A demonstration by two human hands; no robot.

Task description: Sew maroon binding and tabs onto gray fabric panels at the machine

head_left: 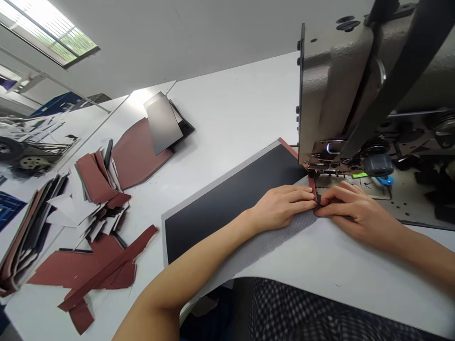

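Observation:
A long black panel [231,199] with a grey mesh border and a maroon edge strip lies across the white table, its far end under the sewing machine's presser foot [320,163]. My left hand [284,206] lies on the mesh border, fingers together and pressed against the maroon strip. My right hand [350,208] pinches the same strip from the right, fingertips meeting those of the left just in front of the needle area.
The grey sewing machine [355,85] fills the upper right. Piles of maroon and black cut pieces [99,189] and maroon offcuts [99,270] lie on the table's left. A blue crate [53,104] stands at the far left. Checked cloth [302,308] covers my lap.

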